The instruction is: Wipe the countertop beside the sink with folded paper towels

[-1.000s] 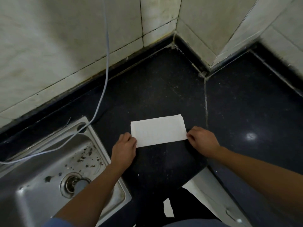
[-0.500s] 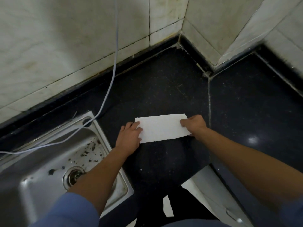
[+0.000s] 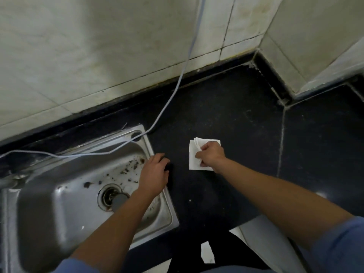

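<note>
White paper towels [image 3: 194, 161], a long strip stretched between both our hands half a second ago, are now folded into a small thick pad under our right hand [image 3: 211, 154] alone. Our left hand [image 3: 155, 174] has let go and rests with relaxed fingers at the rim of the sink [image 3: 149, 142]. The right grip curls on the pad, pinching its layers. The pad lies on the dark tabletop [image 3: 226, 115] near the sink. It is nearly square, with no clear long axis, and its loose edges fan out at the far left corner.
</note>
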Motion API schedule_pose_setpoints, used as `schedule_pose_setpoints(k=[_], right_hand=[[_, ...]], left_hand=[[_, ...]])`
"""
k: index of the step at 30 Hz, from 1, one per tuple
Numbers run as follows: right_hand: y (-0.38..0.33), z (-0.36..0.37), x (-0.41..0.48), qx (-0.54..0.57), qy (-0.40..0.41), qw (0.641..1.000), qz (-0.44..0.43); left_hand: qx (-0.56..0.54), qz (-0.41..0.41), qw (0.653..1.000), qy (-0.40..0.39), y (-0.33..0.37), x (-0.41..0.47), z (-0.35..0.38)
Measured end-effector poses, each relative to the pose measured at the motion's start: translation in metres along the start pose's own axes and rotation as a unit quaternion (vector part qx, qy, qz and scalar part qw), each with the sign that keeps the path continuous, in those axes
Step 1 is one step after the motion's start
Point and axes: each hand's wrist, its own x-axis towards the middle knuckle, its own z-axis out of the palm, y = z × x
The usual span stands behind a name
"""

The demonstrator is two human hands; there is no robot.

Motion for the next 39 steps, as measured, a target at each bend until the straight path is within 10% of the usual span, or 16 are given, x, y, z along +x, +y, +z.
schedule_pose_setpoints(k=[10, 15, 19, 26, 39], right_hand=[[0.008, 0.018, 0.000, -0.178, 0.010, 0.977, -0.114], [0.042, -0.018, 0.001, -0.447, 0.076, 0.822, -0.344], [0.065, -0.026, 0.016, -0.566, 0.008, 0.771, -0.293], [0.079, -0.045, 0.023, -0.607, -0.006, 0.741, -0.285], [-0.031, -0.026, 0.057, -0.543, -0.098, 0.805, -0.218]], left_hand=[[-0.005, 0.003, 1.000, -0.018, -0.002, -0.001, 0.002], [0.037, 0.107, 0.992, -0.049, 0.037, 0.027, 0.009], [0.134, 0.128, 0.975, -0.123, 0.044, 0.049, 0.023], [0.162, 0.123, 0.966, -0.157, 0.030, 0.055, 0.035], [0.044, -0.037, 0.998, -0.022, 0.020, -0.012, 0.010]])
